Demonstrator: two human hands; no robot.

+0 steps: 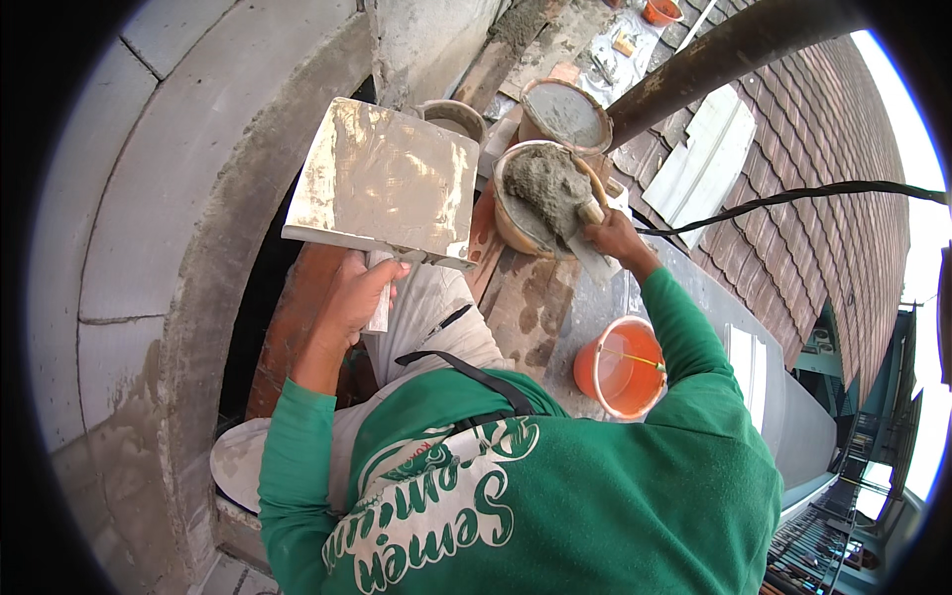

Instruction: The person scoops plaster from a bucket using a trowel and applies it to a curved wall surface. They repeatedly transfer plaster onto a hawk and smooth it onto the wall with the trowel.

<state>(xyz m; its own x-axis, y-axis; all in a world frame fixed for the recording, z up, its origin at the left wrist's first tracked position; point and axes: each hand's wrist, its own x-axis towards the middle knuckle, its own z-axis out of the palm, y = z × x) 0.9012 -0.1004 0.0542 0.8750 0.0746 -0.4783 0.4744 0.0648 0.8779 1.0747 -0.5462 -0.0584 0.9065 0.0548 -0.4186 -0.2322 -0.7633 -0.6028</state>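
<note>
My left hand (357, 300) is closed round the handle under a square plasterer's hawk (389, 183). The hawk's board is smeared with thin grey mortar and bears no heap. To the right, my right hand (619, 240) grips a trowel (593, 262) at the edge of a mortar bucket (512, 226). Part of the trowel's blade shows below the hand, over the bucket's near right rim. A thick heap of grey mortar (543, 184) fills much of that bucket, directly beside the trowel's handle.
An orange bucket (587, 369) of liquid stands below my right arm. Behind the mortar bucket are another filled bucket (563, 111) and a smaller one (458, 111). A block wall (129, 218) curves along the left. A dark pole (734, 64) and black cable (793, 200) cross the tiled roof (823, 178).
</note>
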